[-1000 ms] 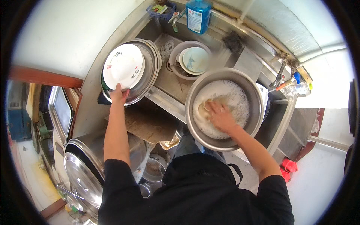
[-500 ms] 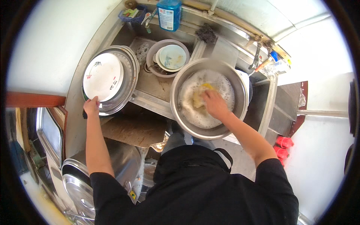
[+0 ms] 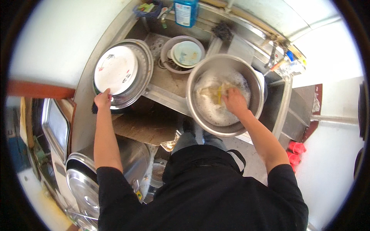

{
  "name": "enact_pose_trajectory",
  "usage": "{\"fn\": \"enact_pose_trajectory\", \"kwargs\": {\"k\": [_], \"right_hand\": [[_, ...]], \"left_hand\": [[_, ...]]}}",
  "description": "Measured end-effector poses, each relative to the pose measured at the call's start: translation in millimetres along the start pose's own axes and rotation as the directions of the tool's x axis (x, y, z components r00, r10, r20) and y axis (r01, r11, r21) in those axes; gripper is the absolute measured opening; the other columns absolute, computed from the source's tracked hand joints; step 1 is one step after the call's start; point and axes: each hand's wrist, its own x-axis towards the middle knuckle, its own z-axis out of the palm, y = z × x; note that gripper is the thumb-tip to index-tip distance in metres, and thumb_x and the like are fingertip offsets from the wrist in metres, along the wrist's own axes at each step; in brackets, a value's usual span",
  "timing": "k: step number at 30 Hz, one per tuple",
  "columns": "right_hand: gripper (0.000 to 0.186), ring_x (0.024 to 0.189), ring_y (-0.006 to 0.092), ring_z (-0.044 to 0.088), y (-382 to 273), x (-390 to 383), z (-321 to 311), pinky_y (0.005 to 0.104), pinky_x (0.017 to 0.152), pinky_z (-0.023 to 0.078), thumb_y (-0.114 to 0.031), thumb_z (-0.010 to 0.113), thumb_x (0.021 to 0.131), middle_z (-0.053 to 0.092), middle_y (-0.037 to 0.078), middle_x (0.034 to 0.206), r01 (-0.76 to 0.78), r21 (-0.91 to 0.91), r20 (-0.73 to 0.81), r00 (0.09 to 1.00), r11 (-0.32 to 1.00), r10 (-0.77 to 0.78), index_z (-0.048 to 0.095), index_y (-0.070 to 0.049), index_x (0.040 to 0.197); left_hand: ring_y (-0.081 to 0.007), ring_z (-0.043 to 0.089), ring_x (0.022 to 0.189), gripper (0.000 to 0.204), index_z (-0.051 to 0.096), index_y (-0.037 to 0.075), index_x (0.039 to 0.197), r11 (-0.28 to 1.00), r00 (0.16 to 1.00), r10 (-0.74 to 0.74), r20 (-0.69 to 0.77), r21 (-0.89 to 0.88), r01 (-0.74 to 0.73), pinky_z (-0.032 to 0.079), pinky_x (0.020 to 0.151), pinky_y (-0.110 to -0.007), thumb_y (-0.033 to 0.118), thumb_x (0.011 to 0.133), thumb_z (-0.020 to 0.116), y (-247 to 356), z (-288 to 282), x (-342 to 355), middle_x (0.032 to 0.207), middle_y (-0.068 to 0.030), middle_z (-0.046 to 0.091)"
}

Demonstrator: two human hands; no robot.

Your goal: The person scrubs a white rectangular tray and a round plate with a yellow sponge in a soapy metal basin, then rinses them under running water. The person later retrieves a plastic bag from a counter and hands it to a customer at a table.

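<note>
My left hand [image 3: 103, 99] is closed on the near edge of a white plate [image 3: 115, 70] with a few painted marks. The plate lies over round metal trays [image 3: 145, 65] at the left side of the sink. On the right, my right hand [image 3: 235, 101] reaches into a large steel basin [image 3: 194, 112] of foamy water. Its fingers are closed on a wet yellow cloth [image 3: 219, 94], partly sunk in the suds. Foam hides some of the cloth and the fingertips.
A grey bowl [image 3: 165, 49] holding pale green dishes [image 3: 187, 53] stands in the left sink compartment. Behind are a blue bottle [image 3: 186, 13], a dark scrubber [image 3: 222, 30] and a tap [image 3: 273, 56]. Below left stand metal lids [image 3: 83, 184]; red objects [image 3: 296, 147] sit at right.
The whole view has shifted, so the sink sits farther right. My right hand has moved toward the right within the basin, with the yellow cloth. My left hand stays at the plate's edge.
</note>
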Motion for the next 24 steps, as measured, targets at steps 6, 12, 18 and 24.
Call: {"fn": "enact_pose_trajectory", "kwargs": {"k": [6, 12, 18, 24], "right_hand": [[0.035, 0.108, 0.0393, 0.061, 3, -7, -15, 0.0481, 0.087, 0.052, -0.028, 0.062, 0.089, 0.06, 0.024, 0.112, -0.032, 0.068, 0.111, 0.994, 0.997, 0.024, 0.057, -0.001, 0.109], [0.039, 0.105, 0.0381, 0.062, 9, -10, -9, 0.0468, 0.087, 0.053, -0.029, 0.062, 0.089, 0.06, 0.023, 0.112, 0.057, 0.01, 0.121, 0.991, 0.998, -0.058, 0.057, 0.002, 0.112], [0.044, 0.102, 0.0392, 0.062, 25, -16, 10, 0.0469, 0.085, 0.053, -0.032, 0.065, 0.087, 0.06, 0.023, 0.112, 0.103, -0.031, -0.005, 0.995, 0.994, -0.104, 0.056, 0.001, 0.115], [0.032, 0.089, 0.0399, 0.067, 59, -4, 40, 0.045, 0.081, 0.056, -0.023, 0.062, 0.091, 0.064, 0.024, 0.104, -0.133, 0.192, -0.14, 0.977, 0.972, 0.161, 0.058, -0.001, 0.113]], "left_hand": [[-0.0186, 0.052, 0.065, 0.015, 0.057, 0.0, 0.088, 0.974, 0.993, -0.116, -0.01, -0.195, 0.112, 0.044, 0.057, -0.033, -0.004, 0.08, 0.069, 27, -10, -6, 0.081, -0.0094, 0.057], [-0.0264, 0.058, 0.099, 0.038, 0.05, -0.005, 0.121, 0.946, 0.968, -0.125, 0.218, -0.269, 0.183, 0.048, 0.08, -0.036, -0.001, 0.083, 0.054, 70, -1, -59, 0.116, -0.0153, 0.058], [-0.03, 0.058, 0.118, 0.043, 0.049, -0.012, 0.128, 0.975, 0.933, 0.203, 0.299, -0.145, -0.166, 0.047, 0.101, -0.04, 0.004, 0.09, 0.059, 124, 67, -209, 0.126, -0.0223, 0.059], [-0.019, 0.065, 0.096, 0.037, 0.062, -0.01, 0.114, 0.801, 0.708, 0.391, 0.588, 0.162, -0.577, 0.05, 0.084, -0.034, 0.024, 0.098, 0.059, 98, 169, -316, 0.106, -0.0169, 0.071]]}}
